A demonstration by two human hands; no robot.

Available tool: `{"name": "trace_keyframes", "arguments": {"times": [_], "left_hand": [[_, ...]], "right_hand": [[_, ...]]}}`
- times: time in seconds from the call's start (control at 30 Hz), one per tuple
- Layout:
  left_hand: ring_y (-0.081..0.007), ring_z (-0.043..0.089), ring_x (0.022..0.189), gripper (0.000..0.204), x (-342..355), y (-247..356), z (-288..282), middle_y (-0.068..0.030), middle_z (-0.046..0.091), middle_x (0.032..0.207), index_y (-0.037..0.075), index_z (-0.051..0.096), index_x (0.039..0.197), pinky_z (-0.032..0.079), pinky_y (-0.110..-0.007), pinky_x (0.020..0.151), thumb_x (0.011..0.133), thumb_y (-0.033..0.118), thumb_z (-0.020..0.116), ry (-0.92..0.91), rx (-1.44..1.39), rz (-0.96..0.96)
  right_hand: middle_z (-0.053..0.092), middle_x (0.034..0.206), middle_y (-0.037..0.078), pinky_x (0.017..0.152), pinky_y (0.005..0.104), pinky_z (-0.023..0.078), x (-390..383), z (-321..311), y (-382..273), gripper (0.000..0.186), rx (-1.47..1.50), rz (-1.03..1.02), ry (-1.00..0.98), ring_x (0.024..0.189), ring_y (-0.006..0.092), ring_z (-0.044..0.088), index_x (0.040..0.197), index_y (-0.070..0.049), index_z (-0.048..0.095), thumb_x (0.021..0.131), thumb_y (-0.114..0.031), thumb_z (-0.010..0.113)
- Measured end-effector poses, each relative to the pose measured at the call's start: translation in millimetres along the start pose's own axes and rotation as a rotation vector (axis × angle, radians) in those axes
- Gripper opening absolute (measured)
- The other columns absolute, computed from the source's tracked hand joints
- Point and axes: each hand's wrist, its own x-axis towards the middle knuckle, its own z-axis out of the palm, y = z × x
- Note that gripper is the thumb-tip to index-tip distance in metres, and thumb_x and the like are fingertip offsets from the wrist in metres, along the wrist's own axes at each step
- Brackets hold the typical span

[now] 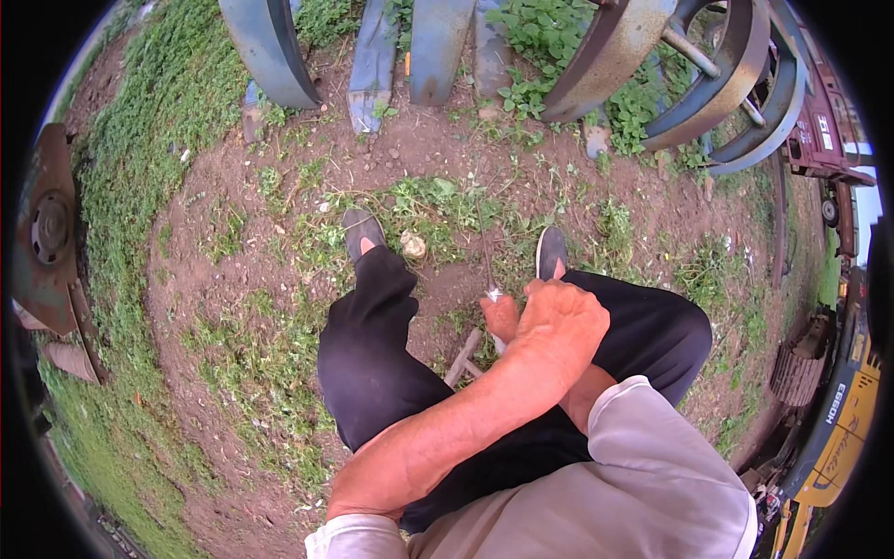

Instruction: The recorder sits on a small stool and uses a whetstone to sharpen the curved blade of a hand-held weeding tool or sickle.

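My left hand [561,317] crosses over my right forearm, its fingers curled; what they hold is hidden. Behind it and to its left, my right hand [501,319], partly covered, is closed on a small white piece [494,294], too small to make out, at the near end of a thin dark line or rod [486,252] that stretches over the ground. A pale T-shaped piece [463,360] lies below my hands, between my legs in dark trousers [372,354].
Curved blue-grey metal pieces [438,47] stand ahead among weeds. Rusty machinery [51,233] is at the left edge. At right are a maroon machine [819,121] and a yellow one [833,429]. A light stone [413,244] lies between my shoes [363,233].
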Motion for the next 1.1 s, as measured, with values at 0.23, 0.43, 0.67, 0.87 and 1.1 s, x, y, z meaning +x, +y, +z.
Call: {"name": "trace_keyframes", "arguments": {"times": [0.23, 0.43, 0.67, 0.87, 1.1], "left_hand": [[-0.0252, 0.07, 0.084, 0.013, 10.9, 13.6, -11.7, -0.0133, 0.071, 0.083, 0.006, 0.072, 0.085, 0.052, -0.041, 0.071, 0.073, 0.007, 0.066, -0.102, -0.091, 0.131], [-0.0219, 0.069, 0.079, 0.011, -13.9, -9.6, -9.5, -0.0097, 0.07, 0.077, 0.006, 0.07, 0.082, 0.05, -0.035, 0.073, 0.072, 0.005, 0.066, 0.077, -0.198, 0.116], [-0.0214, 0.066, 0.076, 0.018, -10.9, -17.7, -16.0, -0.0085, 0.066, 0.076, 0.005, 0.067, 0.083, 0.049, -0.032, 0.067, 0.066, 0.006, 0.071, 0.036, -0.091, 0.006], [-0.0176, 0.064, 0.073, 0.019, -7.9, -23.2, -26.1, -0.0063, 0.064, 0.076, 0.005, 0.065, 0.083, 0.047, -0.03, 0.064, 0.065, 0.007, 0.07, 0.006, -0.007, -0.002], [-0.018, 0.063, 0.071, 0.016, -8.1, -22.6, -11.9, -0.0066, 0.064, 0.074, 0.005, 0.065, 0.081, 0.047, -0.031, 0.063, 0.066, 0.008, 0.068, 0.034, 0.029, -0.001]], "right_hand": [[0.062, 0.06, 0.016, 0.055, 0.0408, 0.049, 78.7, -11.9, 34.4, 0.03, -0.059, -0.093, 0.322, 0.057, 0.0271, 0.065, 0.074, 0.001, 0.062, 0.086, -0.027, 0.062], [0.066, 0.098, 0.028, 0.085, 0.0491, 0.049, 165.0, -15.1, -82.8, 0.042, 0.079, 0.07, 0.138, 0.097, 0.044, 0.063, 0.096, 0.004, 0.063, 0.08, -0.034, 0.065], [0.066, 0.101, 0.027, 0.089, 0.0465, 0.049, 221.5, -8.3, -131.3, 0.043, -0.244, -0.184, 0.207, 0.102, 0.0401, 0.062, 0.095, 0.002, 0.064, 0.085, -0.039, 0.057], [0.066, 0.105, 0.024, 0.092, 0.0469, 0.047, 224.1, 15.7, -91.8, 0.044, -0.299, -0.162, 0.099, 0.105, 0.0404, 0.061, 0.099, 0.0, 0.062, 0.088, -0.042, 0.055], [0.065, 0.104, 0.026, 0.091, 0.0474, 0.048, 206.3, 23.8, -98.4, 0.046, -0.205, -0.073, 0.095, 0.102, 0.0425, 0.061, 0.098, 0.002, 0.062, 0.087, -0.042, 0.056]]}}
